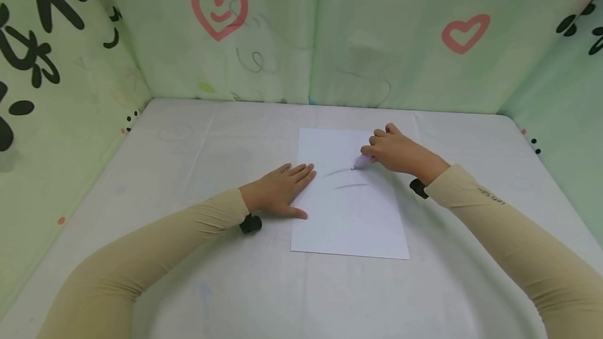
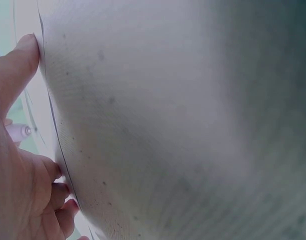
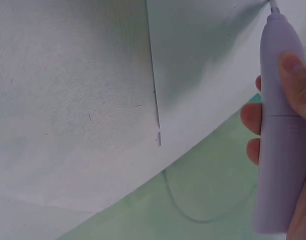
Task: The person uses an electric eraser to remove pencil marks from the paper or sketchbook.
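A white sheet of paper (image 1: 348, 229) lies on the table with two short grey strokes (image 1: 351, 186) on it. My left hand (image 1: 279, 190) lies flat across the paper's left edge, fingers and thumb spread. With my right hand (image 1: 404, 154) I grip a lavender electric eraser (image 3: 284, 160), thumb along its upper body and fingers curled round the far side. Its narrow tip points down at the paper, right at the end of the upper stroke in the head view. In the left wrist view the eraser's nose (image 2: 20, 132) shows beyond my left hand.
A white cloth covers the table (image 1: 226, 286). Pale green curtains (image 1: 400, 67) with hearts and black marks stand along the back and both sides. A black wrist camera (image 1: 250, 223) sits below my left cuff, another (image 1: 418, 188) below the right.
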Motion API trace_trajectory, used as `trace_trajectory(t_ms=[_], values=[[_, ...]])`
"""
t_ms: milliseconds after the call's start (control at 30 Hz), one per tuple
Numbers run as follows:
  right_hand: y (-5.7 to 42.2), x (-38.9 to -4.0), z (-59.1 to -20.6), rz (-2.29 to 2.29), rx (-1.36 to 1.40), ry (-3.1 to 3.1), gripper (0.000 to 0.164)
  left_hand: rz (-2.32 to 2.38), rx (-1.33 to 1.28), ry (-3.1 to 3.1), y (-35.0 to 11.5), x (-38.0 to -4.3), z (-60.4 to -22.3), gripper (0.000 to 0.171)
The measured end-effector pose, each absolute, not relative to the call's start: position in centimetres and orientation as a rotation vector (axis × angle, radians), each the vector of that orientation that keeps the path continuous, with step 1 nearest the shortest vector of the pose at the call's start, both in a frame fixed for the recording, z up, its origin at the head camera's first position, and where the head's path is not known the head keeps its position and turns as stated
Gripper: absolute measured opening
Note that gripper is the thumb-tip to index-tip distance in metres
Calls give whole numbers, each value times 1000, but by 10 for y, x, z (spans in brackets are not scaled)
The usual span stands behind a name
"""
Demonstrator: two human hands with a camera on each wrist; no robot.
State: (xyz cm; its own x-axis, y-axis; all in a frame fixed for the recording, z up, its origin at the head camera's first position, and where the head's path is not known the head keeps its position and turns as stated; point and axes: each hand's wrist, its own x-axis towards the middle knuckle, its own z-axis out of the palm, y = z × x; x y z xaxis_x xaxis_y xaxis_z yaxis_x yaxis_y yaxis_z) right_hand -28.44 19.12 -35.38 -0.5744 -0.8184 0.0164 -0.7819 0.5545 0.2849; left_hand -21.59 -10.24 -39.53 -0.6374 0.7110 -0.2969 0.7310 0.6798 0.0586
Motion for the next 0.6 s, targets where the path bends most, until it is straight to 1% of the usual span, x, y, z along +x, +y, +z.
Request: trace_trajectory(t_ms=[333, 600], values=[[190, -285, -355, -384, 1353, -2652, 14, -78, 1157, 2591, -102, -214, -390, 96], [187, -284, -353, -404, 1355, -2681, 16, -115, 1144, 2598, -102, -216, -396, 96]])
